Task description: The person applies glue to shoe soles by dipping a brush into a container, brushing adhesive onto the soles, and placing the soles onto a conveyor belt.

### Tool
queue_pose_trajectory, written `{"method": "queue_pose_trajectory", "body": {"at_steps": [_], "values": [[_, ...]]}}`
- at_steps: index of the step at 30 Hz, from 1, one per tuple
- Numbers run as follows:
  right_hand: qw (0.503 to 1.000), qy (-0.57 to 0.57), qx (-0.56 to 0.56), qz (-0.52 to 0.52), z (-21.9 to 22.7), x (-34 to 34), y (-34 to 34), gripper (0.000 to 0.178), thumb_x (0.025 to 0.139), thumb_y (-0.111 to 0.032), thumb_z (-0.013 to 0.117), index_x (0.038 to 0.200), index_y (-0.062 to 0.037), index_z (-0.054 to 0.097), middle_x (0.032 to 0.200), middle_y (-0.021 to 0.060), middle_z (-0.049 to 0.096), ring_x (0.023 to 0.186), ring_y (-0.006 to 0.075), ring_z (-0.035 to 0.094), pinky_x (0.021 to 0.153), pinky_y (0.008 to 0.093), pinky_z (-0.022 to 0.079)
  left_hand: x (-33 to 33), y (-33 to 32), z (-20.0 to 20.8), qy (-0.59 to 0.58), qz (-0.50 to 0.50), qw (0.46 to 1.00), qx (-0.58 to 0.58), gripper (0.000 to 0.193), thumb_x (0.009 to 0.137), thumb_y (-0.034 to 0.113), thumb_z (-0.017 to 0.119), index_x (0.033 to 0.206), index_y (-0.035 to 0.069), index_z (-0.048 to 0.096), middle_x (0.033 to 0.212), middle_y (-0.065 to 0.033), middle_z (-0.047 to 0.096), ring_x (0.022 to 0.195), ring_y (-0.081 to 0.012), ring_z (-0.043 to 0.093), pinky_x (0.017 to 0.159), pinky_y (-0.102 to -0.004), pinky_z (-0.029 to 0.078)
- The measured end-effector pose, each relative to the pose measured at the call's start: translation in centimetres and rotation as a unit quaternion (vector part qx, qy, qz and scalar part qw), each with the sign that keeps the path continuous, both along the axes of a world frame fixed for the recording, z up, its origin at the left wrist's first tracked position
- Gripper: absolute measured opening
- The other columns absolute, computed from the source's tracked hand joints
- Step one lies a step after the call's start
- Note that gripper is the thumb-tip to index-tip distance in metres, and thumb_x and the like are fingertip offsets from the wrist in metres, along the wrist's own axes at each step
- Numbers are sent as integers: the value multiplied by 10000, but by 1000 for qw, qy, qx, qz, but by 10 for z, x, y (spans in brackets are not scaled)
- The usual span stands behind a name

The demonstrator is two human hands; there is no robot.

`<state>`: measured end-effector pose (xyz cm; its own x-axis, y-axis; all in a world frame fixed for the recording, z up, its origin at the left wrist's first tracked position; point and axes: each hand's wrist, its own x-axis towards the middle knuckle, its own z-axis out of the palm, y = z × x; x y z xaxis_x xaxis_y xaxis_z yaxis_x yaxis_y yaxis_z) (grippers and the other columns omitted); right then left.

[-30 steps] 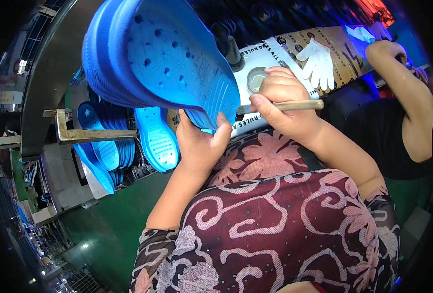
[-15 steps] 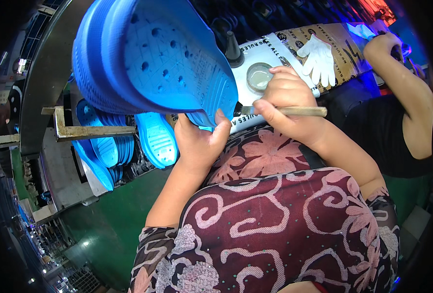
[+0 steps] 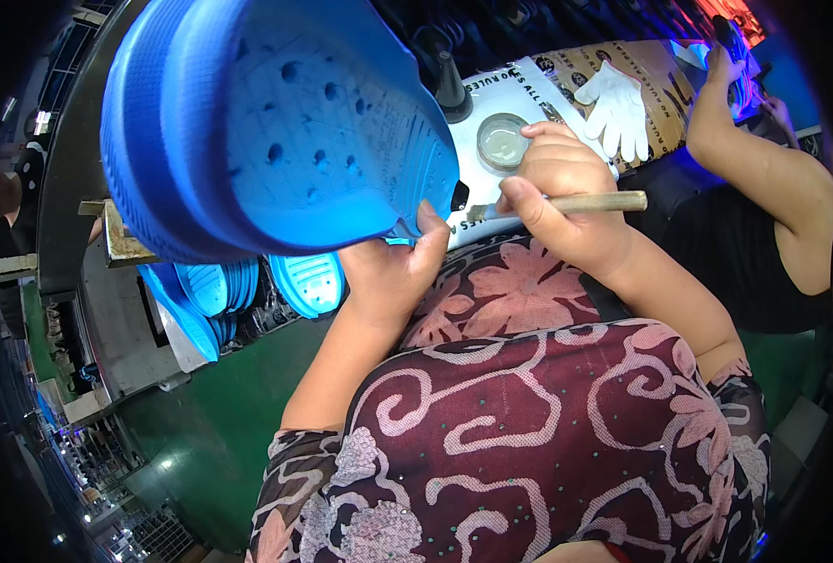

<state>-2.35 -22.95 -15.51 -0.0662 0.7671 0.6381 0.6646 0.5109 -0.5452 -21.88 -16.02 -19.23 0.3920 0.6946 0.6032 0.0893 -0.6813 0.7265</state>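
Observation:
Large in the upper left is a nested stack of blue foam clogs (image 3: pixel 322 131), with round holes and ridges on the inside. My left hand (image 3: pixel 393 267) grips its lower edge, thumb on the near side and fingers mostly hidden. A small black piece (image 3: pixel 460 195) shows at the clogs' right end. In my right hand (image 3: pixel 566 192) is a brush (image 3: pixel 604 201) with a wooden handle, its bristles just right of the clogs and apart from them. Beyond that hand stands a small round dish (image 3: pixel 504 143) of pale, clear-looking liquid.
A dark cone-shaped bottle (image 3: pixel 450 89) stands left of the dish on the white printed sheet (image 3: pixel 538 89). A white glove (image 3: pixel 616 113) lies on brown printed wrapping. More blue clog pieces (image 3: pixel 308 281) sit at lower left, near a metal frame. At right, a co-worker's arm (image 3: pixel 764 155) reaches forward.
The clog stack has shifted left and appears larger. The brush has drawn away from the clogs' right end and moved slightly right with my right hand. The co-worker's arm has moved.

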Motion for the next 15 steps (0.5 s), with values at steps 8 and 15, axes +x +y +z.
{"method": "queue_pose_trajectory", "body": {"at_steps": [8,15], "values": [[999,-7,31,-21,-3,-7,7,186,753,-135,690,603,-77,597,557,41,526,561,238,519,711,350,423,-3,-2,7,153,51,985,56,184,756,54,623,926,-6,586,867,-129,617,706,-242,591,648,-341,474],[997,11,-9,-70,20,24,-12,229,816,-112,600,593,-57,595,554,54,518,571,242,496,680,364,415,12,5,43,46,27,997,-53,383,773,-12,621,1110,-4,440,1010,-119,559,895,-197,555,811,-322,447]]}}
